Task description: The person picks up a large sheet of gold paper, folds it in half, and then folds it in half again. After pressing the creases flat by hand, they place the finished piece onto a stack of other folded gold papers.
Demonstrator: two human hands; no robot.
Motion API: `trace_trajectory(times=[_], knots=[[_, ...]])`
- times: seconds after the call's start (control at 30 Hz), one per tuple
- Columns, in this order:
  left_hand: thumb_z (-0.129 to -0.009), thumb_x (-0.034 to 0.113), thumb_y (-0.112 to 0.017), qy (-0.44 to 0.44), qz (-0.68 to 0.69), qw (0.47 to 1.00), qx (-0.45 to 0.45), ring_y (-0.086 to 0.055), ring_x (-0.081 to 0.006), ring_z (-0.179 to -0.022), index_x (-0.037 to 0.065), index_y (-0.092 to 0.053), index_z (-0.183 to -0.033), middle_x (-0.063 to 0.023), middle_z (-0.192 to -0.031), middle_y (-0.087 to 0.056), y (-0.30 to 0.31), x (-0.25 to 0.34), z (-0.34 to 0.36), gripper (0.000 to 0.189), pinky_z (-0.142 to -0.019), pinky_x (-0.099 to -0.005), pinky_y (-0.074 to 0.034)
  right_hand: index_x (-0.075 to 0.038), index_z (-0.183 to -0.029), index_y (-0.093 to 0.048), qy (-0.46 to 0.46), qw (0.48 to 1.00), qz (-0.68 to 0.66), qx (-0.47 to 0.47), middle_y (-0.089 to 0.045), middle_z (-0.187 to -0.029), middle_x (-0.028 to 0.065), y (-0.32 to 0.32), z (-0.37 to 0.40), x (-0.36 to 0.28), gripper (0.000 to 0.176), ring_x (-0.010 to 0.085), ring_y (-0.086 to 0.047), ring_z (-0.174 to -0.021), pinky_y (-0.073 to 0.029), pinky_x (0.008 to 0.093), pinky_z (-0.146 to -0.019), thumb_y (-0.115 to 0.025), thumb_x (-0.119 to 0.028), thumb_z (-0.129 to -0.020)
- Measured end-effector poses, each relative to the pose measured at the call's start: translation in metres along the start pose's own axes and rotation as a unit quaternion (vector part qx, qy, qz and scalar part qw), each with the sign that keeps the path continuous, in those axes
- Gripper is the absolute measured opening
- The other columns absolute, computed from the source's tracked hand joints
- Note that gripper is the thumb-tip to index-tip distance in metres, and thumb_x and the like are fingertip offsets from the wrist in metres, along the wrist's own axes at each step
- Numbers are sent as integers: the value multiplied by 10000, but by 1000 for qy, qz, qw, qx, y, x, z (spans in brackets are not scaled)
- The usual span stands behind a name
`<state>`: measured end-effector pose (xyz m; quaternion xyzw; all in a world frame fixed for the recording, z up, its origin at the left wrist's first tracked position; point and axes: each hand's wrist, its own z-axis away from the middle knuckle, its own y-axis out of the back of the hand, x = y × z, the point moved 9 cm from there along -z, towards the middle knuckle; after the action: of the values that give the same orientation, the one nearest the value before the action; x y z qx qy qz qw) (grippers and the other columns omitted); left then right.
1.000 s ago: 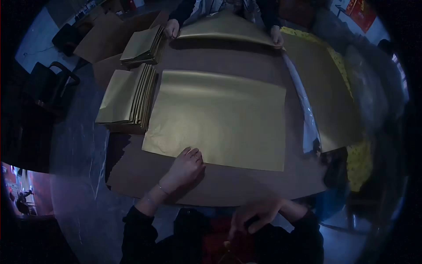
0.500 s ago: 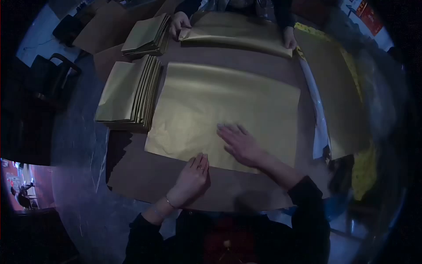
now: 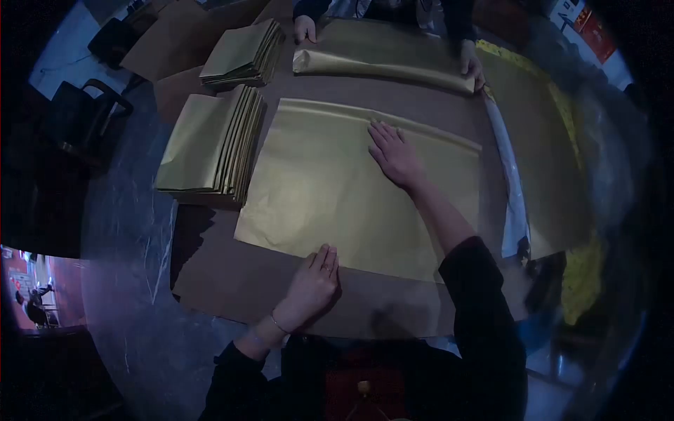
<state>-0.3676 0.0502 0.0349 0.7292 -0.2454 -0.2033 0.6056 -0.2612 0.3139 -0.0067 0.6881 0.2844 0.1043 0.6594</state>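
A large gold paper sheet [image 3: 309, 182] lies in front of me on the brown cardboard surface, its far edge creased or curled into a ridge. At its near edge, the fingers of my left hand [image 3: 314, 281] are pressed together and grip the paper, with the thumb hidden. My right hand [image 3: 397, 158] rests open and flat near the far edge, fingers slightly spread on the paper. Across from me, another person's hands [image 3: 470, 64] hold a second gold sheet [image 3: 386, 49], whose near edge is rolled over.
Two stacks of folded gold paper, a nearer stack [image 3: 200, 144] and a farther stack [image 3: 242, 52], stand at the left. To the right lies a large brown sheet [image 3: 530, 140] with yellow edging and a white strip [image 3: 507, 182]. A dark chair [image 3: 70, 116] stands beyond the left side.
My right hand has slid forward over the sheet, from near its middle to the far edge. My left hand stays at the near edge. The other person's left-side hand has shifted slightly.
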Motion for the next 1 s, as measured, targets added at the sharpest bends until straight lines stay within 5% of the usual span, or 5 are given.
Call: trace_trajectory(times=[0.33,0.5,0.57,0.7,1.0], knots=[[-773,106,-550,30,51,998,-17,-533,-319,-1153,-77,-586,-1109,-203,-1206,-566,-1,-5,1,384,-901,-389,-468,-105,-1449,-257,-19,999,27,31,-225,-1522,61,2,-24,25,530,213,-194,-1406,-145,409,-1150,-265,-371,-991],[-773,200,-597,64,90,993,-47,-612,-213,-710,60,-581,-583,-90,-710,-615,-3,-22,-34,237,-639,-338,-462,-114,-1456,-248,-24,1000,9,6,-202,-1530,43,0,-25,24,528,208,-177,-1411,-130,398,-1157,-265,-366,-991],[-773,198,-584,89,84,988,-92,-620,-222,-720,76,-614,-617,-88,-681,-611,-6,-33,-75,200,-655,-346,-471,-107,-1456,-245,-28,1000,6,10,-199,-1531,48,1,-26,25,534,208,-173,-1413,-126,398,-1158,-260,-370,-991],[-796,132,-526,83,88,982,142,-611,-303,-804,13,-602,-913,-180,-884,-609,-41,-82,-174,183,-770,-419,-485,-81,-1440,-272,-16,999,25,25,-228,-1520,73,4,-24,22,528,229,-206,-1403,-156,412,-1147,-285,-341,-980],[-969,287,-322,194,163,958,135,-416,-316,-1272,81,-392,-1363,-160,-1355,-462,-65,-143,-243,450,-1072,-502,-270,-41,-1417,-300,-19,998,53,7,-268,-1501,106,-2,-24,26,510,236,-230,-1394,-156,430,-1146,-241,-267,-964]])
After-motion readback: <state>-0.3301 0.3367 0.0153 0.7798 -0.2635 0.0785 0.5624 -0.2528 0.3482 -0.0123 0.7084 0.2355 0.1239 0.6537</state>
